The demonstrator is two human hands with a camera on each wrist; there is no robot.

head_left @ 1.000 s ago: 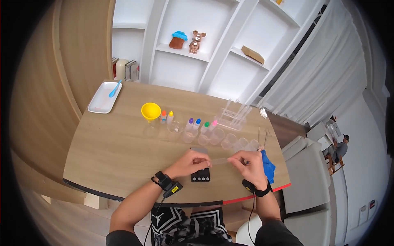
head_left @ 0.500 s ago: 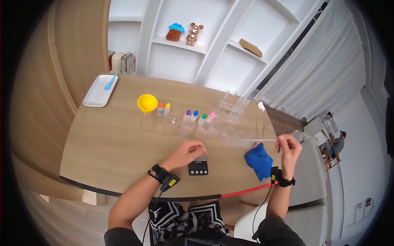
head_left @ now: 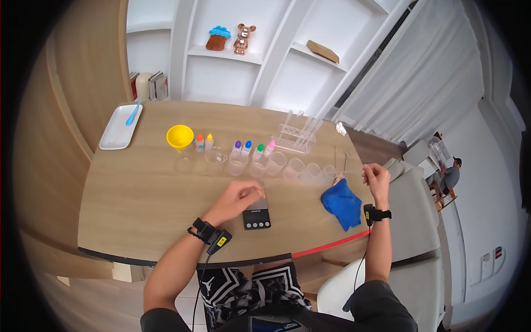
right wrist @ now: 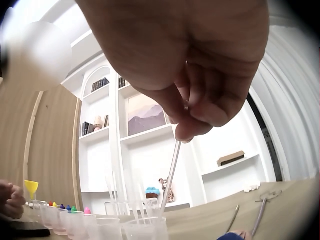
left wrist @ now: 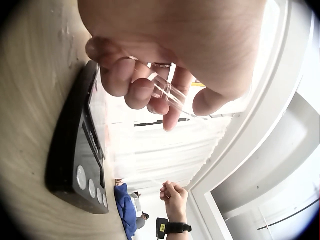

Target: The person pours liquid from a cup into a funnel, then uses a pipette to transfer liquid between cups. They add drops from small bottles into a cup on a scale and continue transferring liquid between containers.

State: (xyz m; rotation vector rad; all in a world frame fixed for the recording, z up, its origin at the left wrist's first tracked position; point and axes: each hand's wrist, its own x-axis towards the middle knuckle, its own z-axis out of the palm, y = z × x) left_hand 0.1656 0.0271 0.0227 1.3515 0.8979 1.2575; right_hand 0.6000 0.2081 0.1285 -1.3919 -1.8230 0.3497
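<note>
My left hand hovers over the black digital scale. In the left wrist view its loosely curled fingers hold a clear tube with a narrower section; part of the tube is hidden by the fingers. Off to the right, my right hand is raised above the table edge beyond the blue cloth. Its thumb and fingertips pinch a thin clear rod by one end. In the right wrist view the rod slants down and overlaps the clear plastic cups.
Behind the scale runs a row of clear cups and small bottles with coloured caps. A test tube rack stands at the back. On the left are a yellow funnel and a white tray; metal tools lie on the right.
My right hand has moved right and upward, away from my left hand, drawing the thin rod with it. The left hand stays over the scale.
</note>
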